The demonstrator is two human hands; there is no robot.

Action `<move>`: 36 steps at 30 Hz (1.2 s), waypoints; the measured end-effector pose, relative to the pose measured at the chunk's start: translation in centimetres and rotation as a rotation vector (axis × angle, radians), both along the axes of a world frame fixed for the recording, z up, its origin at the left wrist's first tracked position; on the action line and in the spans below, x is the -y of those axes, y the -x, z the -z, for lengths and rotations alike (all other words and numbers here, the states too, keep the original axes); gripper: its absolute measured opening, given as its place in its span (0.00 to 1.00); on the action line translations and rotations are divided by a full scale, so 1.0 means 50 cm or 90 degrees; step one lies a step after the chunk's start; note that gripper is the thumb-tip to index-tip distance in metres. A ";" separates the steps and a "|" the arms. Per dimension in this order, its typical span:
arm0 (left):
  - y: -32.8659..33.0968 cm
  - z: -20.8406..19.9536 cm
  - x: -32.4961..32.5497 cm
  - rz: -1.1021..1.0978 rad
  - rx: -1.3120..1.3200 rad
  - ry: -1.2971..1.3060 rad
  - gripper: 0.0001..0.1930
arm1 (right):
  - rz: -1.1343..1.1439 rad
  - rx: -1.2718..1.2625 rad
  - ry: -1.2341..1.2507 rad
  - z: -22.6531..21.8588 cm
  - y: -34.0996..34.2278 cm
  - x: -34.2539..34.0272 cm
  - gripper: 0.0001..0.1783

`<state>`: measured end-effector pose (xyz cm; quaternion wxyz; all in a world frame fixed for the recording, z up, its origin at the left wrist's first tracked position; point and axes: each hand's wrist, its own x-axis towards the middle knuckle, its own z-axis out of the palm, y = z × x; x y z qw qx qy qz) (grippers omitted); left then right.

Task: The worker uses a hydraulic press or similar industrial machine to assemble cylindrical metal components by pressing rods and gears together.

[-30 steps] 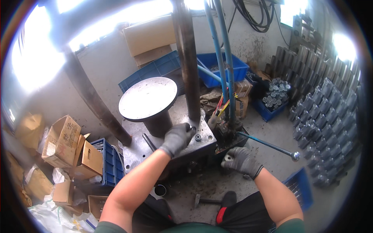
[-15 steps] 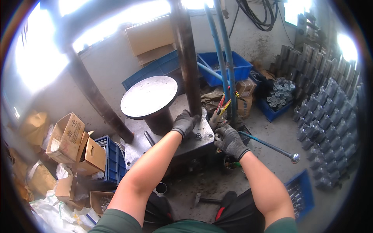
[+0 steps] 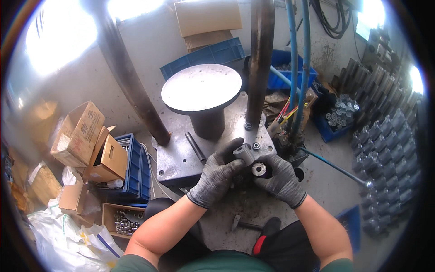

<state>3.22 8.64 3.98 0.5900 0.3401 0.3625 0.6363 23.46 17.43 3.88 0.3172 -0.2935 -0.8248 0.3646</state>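
Note:
Both my hands wear grey gloves and meet in front of the metal press base plate (image 3: 174,156). Between thumb and fingers, my left hand (image 3: 215,174) grips a short grey metal cylinder (image 3: 244,154), tilted over the plate's front edge. Close beside it, my right hand (image 3: 283,181) is closed on a small round metal part (image 3: 258,169) with a hole in its face; the fingers cover the rest of it. On the plate lie a dark metal rod (image 3: 195,147) and small ring-shaped parts, one of them a dark ring (image 3: 256,146) just beyond the cylinder.
A round-topped pedestal (image 3: 201,88) rises from the plate between dark columns (image 3: 260,63). A blue lever (image 3: 335,165) with a ball end juts out right. Grey tubular parts (image 3: 385,167) are stacked far right. Boxes (image 3: 111,158) and a blue crate (image 3: 140,167) stand left. A hammer (image 3: 247,224) lies below.
My left hand has come back from beside the column and now grips the grey cylinder. My right hand has moved in next to it with the round part. The view has shifted.

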 end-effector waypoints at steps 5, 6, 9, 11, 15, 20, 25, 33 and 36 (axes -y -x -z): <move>-0.011 0.021 0.000 -0.034 -0.013 -0.037 0.38 | -0.001 -0.004 -0.022 -0.008 0.022 0.022 0.25; -0.012 0.020 0.001 -0.031 -0.029 -0.042 0.37 | -0.003 -0.022 -0.022 -0.009 0.024 0.025 0.25; -0.016 0.021 0.004 -0.019 -0.069 -0.050 0.36 | 0.001 0.011 0.008 -0.022 0.025 0.033 0.26; -0.018 0.024 0.008 -0.009 -0.093 -0.053 0.35 | 0.001 0.021 0.015 -0.022 0.024 0.035 0.24; -0.020 0.028 0.008 0.007 -0.087 -0.096 0.34 | 0.008 0.007 0.044 -0.011 0.019 0.040 0.24; -0.014 0.004 0.014 0.058 -0.231 -0.097 0.34 | 0.025 -0.058 -0.034 0.001 0.005 0.036 0.27; -0.008 -0.003 0.019 0.112 -0.223 0.011 0.30 | -0.029 -0.043 -0.171 -0.020 -0.016 0.037 0.26; -0.020 0.000 0.026 0.073 -0.383 0.014 0.25 | -0.043 -0.037 -0.086 -0.014 -0.039 0.045 0.25; -0.027 -0.013 0.032 0.051 -0.436 -0.011 0.26 | -0.054 -0.057 -0.083 -0.016 -0.045 0.047 0.25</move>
